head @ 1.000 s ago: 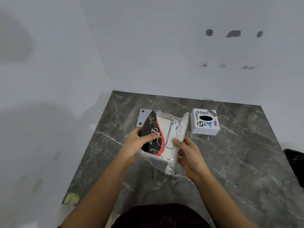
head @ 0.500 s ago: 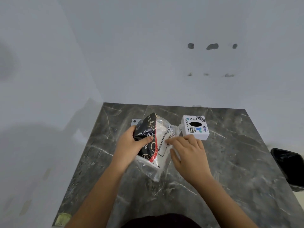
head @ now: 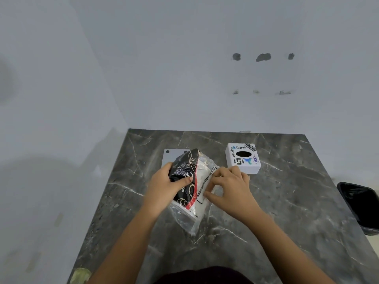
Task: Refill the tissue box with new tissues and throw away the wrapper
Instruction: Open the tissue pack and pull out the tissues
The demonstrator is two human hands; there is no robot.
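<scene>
A tissue pack [head: 191, 187] in a black, red and clear plastic wrapper is held tilted over the grey marble table [head: 287, 212]. My left hand [head: 164, 186] grips its black left side, thumb across the front. My right hand [head: 229, 187] pinches the wrapper's right edge with its fingertips. The white tissue box [head: 243, 157], covered in stickers and with a dark oval slot on top, stands just behind my right hand. A flat grey panel [head: 171, 155] lies on the table, partly hidden behind the pack.
A black bin [head: 361, 206] with a dark liner stands off the table's right edge. White walls close in behind and to the left of the table. A yellowish patch [head: 81, 274] marks the table's front left corner.
My right hand has climbed from the pack's lower right to its upper right edge. The pack is more crumpled under my left hand. The camera has tipped upward, so more wall shows.
</scene>
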